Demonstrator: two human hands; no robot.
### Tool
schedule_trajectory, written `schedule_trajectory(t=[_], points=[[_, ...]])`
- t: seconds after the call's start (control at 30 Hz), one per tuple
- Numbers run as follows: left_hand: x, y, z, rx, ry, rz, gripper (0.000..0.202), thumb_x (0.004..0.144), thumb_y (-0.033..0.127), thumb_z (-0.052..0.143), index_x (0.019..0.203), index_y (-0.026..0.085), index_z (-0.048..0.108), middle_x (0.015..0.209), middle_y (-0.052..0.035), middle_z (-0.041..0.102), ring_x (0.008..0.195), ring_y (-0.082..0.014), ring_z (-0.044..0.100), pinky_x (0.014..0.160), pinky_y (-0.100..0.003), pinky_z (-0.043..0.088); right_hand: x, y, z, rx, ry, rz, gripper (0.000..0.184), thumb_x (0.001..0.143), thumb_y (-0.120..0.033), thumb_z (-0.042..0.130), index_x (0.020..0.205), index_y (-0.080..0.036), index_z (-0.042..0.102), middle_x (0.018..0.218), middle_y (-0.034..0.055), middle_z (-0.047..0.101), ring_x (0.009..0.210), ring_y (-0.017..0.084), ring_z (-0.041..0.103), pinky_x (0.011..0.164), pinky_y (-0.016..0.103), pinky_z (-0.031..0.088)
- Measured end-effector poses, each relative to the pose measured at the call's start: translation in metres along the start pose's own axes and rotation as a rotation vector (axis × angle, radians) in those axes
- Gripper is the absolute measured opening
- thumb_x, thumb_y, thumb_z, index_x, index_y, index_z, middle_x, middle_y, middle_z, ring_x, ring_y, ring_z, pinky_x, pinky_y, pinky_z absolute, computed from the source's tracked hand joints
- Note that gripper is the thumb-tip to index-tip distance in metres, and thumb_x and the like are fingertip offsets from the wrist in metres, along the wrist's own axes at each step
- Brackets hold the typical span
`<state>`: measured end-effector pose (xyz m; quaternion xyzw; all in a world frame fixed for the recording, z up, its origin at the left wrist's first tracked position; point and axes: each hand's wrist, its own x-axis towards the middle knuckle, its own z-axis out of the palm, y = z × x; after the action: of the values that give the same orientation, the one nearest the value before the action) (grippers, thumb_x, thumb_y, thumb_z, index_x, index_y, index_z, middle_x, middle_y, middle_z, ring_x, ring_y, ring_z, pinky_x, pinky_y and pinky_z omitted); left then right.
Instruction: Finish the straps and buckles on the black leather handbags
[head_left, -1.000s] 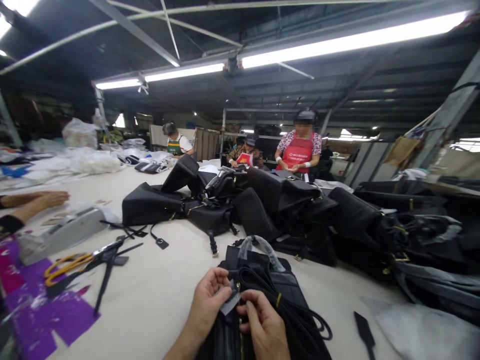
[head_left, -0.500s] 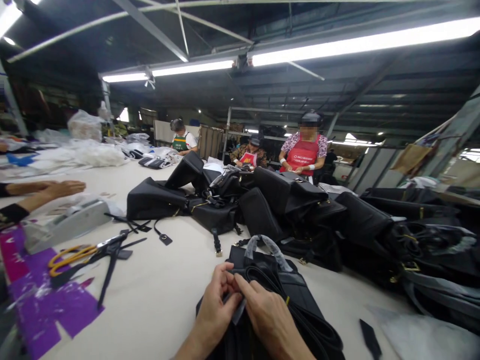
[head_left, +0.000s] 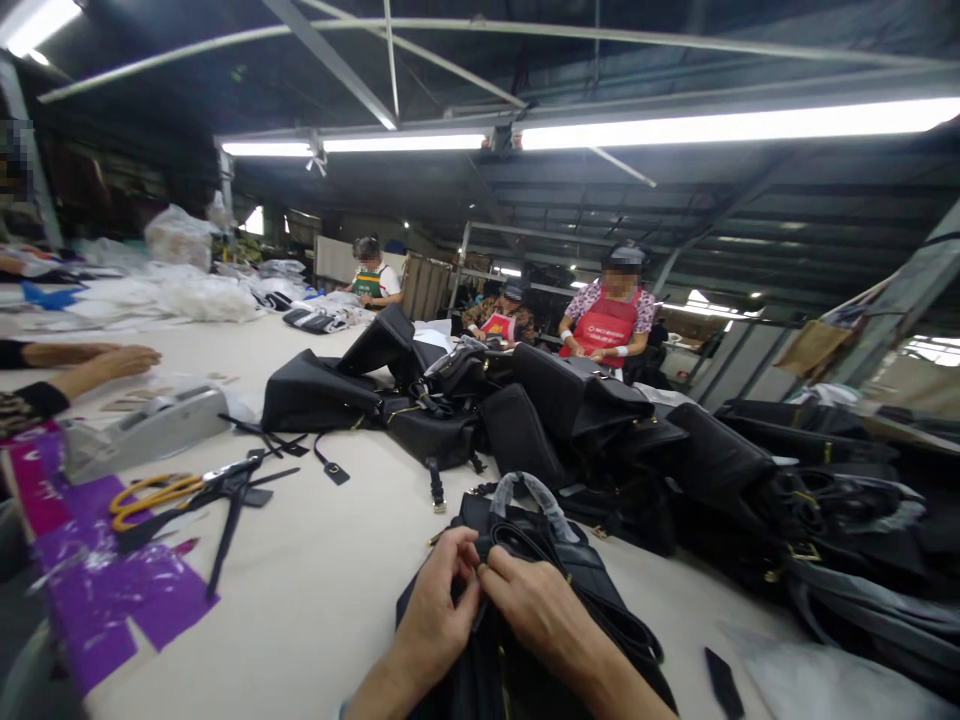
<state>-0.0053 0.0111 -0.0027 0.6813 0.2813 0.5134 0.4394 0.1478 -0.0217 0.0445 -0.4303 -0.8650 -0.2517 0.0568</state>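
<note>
A black bag lies on the table in front of me, its top handle wrapped in clear plastic. Folded black straps run along its right side. My left hand is closed over the bag's upper left part, thumb and fingers pinched together. Against its fingertips, my right hand is closed too, in a pinch. Whatever sits between the fingers is too small and covered to make out.
A heap of black bags spans the table's far side. Left are yellow-handled scissors, black straps, purple plastic and a tape dispenser. A co-worker's hands are beyond. Clear plastic lies right.
My fingertips have drawn closer together on the bag, and the greyish piece seen under them earlier is now hidden. The whole view has shifted slightly.
</note>
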Motion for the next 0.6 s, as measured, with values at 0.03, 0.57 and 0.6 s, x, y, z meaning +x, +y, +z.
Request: schedule_trajectory(t=[0.03, 0.57, 0.6], points=[[0.002, 0.0, -0.002, -0.01, 0.008, -0.015, 0.032, 0.083, 0.014, 0.052, 0.114, 0.02, 0.049, 0.093, -0.0029, 0.057, 0.074, -0.0143, 0.057, 0.075, -0.03, 0.048, 0.001, -0.003, 0.002, -0.006, 0.021, -0.008, 0.016, 0.087, -0.004, 0.052, 0.083, -0.02, 0.055, 0.077, 0.0012, 0.063, 0.056, 0.018, 0.062, 0.041, 0.029, 0.034], [-0.061, 0.044, -0.014, 0.649, -0.436, 0.445, 0.021, 0.085, 0.01, 0.054, 0.078, 0.024, 0.067, 0.085, -0.0071, 0.071, 0.086, -0.0232, 0.064, 0.102, -0.042, 0.04, -0.022, -0.006, -0.034, 0.119, 0.371, 0.349, 0.028, 0.095, -0.012, 0.033, 0.077, -0.019, 0.053, 0.071, 0.0013, 0.056, 0.056, 0.012, 0.057, 0.052, 0.022, 0.039], [-0.057, 0.05, -0.02, 0.642, -0.419, 0.408, 0.019, 0.081, 0.008, 0.055, 0.077, 0.023, 0.067, 0.089, -0.0084, 0.071, 0.091, -0.0246, 0.063, 0.1, -0.042, 0.04, -0.024, -0.008, -0.039, 0.123, 0.398, 0.339, 0.028, 0.096, -0.012, 0.032, 0.079, -0.019, 0.054, 0.072, 0.0016, 0.057, 0.056, 0.012, 0.057, 0.05, 0.022, 0.039]])
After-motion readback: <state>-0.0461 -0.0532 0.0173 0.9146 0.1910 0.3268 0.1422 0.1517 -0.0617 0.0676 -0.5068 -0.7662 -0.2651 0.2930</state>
